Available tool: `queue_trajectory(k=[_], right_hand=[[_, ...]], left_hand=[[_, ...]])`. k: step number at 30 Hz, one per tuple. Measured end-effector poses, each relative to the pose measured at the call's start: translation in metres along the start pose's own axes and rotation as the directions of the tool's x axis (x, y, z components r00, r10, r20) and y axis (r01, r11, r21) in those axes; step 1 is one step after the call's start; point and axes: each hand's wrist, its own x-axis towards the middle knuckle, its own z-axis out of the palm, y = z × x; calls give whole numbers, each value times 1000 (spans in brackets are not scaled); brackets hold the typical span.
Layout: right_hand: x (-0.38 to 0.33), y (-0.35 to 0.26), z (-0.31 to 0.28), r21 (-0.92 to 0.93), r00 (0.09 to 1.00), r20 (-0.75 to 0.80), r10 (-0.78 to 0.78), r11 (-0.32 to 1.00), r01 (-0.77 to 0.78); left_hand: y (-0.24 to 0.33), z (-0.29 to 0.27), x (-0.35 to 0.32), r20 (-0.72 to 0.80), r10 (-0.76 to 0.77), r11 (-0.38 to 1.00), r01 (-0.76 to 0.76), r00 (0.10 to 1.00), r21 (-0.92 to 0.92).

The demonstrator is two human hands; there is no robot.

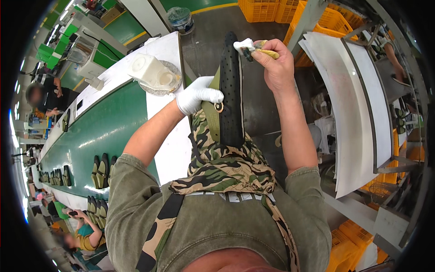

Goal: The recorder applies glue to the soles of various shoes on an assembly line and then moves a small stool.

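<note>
My left hand [198,94], in a white glove, grips an olive-green shoe [211,119] in front of my camouflage apron. The shoe stands lengthwise with its toe pointing away from me, and its black dotted sole [231,97] shows. A small gold ring sits on the upper, beside my thumb. My bare right hand [278,63] pinches a small yellow-handled tool [267,53] with a white, cloth-like tip. That tip is at the sole's right edge near the far end; whether it touches I cannot tell.
On the white table edge to my left stands a white plastic container [146,68] on a round tray. A green conveyor belt [102,127] carries several olive shoes [103,172]. Two other people are farther left. Orange crates [258,10] and white curved panels [346,99] stand ahead and right.
</note>
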Motion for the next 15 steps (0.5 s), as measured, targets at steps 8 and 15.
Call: queue_trajectory(k=[8,15], right_hand=[[-53,5,-17,-99,977,149,150,986,-136],[-82,-8,-32,-142,935,269,232,970,-199]], left_hand=[[-16,-13,11,-121,-48,961,13,991,-277],[-25,-25,18,-257,-43,905,-71,965,-419]])
